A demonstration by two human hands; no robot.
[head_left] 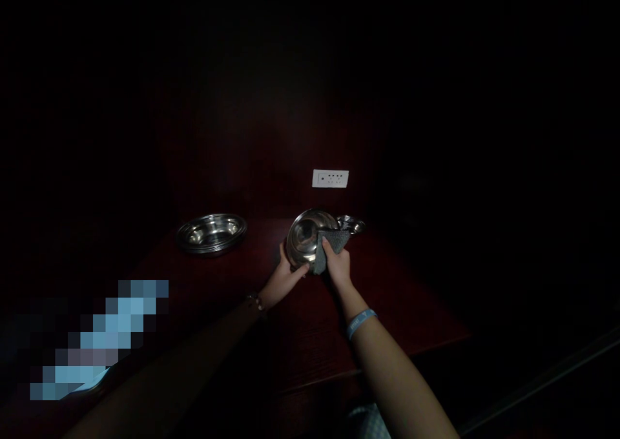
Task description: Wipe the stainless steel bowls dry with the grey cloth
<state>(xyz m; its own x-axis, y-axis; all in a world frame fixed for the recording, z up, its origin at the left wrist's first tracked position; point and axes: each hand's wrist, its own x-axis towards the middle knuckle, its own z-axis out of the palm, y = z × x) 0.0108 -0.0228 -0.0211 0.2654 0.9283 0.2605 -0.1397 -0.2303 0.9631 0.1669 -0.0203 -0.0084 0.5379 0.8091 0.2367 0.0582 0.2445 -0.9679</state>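
My left hand (285, 277) grips the lower rim of a tilted steel bowl (304, 235), held above a dark red table (310, 323). My right hand (336, 265) is closed on a grey cloth (329, 245) that is pressed against the bowl's right side and rim. A blue wristband sits on my right wrist, a dark band on my left. The scene is very dark.
A stack of shallow steel dishes (212, 232) rests on the table to the left. Smaller steel ware (352, 224) lies just behind the cloth. A white wall socket plate (330, 179) is on the wall behind. A blurred-out patch covers the lower left.
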